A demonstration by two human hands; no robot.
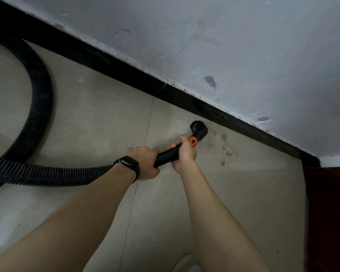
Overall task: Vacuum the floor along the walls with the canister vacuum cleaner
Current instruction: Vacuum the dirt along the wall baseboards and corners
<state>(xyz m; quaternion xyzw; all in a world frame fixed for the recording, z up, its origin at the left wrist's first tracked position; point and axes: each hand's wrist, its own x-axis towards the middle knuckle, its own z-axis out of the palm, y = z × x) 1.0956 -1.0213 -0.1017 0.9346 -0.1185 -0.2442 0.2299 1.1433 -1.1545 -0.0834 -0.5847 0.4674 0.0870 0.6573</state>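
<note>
**Vacuum brush held to the floor beside a black skirting board**

Nearest the viewer, two bare forearms are stretched toward the black skirting board [126, 71]. The left hand [145, 162], with a black band watch [130, 166] at its wrist, is wrapped round the rear of the smooth black rigid plastic vacuum tube [166, 156], where the black ribbed flexible hose [39, 103] joins. The right hand [185, 154] is clenched round the tube nearer the skirting board, just behind an orange collar [192, 141]. The round black brush nozzle [198, 129] is set on the beige tiled floor [98, 118] just short of the skirting board, and brown dirt specks [224, 146] are scattered beside it along the board's foot. The tube is judged stiff and light. The hose is judged springy and prone to drag, so a two-handed hold on the rigid section is favoured. Beyond the skirting board, a scuffed grey-white wall [243, 46] is seen.
</note>
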